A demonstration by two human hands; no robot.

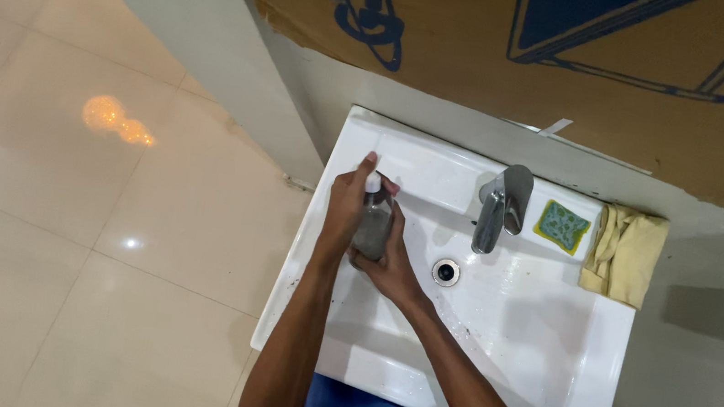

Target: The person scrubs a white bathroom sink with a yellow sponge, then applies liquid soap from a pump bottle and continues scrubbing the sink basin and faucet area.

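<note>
Over the left part of a white wash basin (536, 363) I hold a small grey bottle with a white top (372, 223). My left hand (345, 206) wraps its upper part, with a finger raised at the white top. My right hand (391, 267) cups the bottle from below and from the right. Both forearms reach in from the bottom of the view. The bottle's lower end is hidden by my fingers.
A chrome tap (500, 207) stands at the basin's back, above the round drain (446, 272). A green-and-yellow sponge (562, 226) lies on the back ledge, a yellow cloth (625, 252) beside it. Brown cardboard with blue print (601, 58) leans above. Glossy beige floor tiles (87, 197) spread left.
</note>
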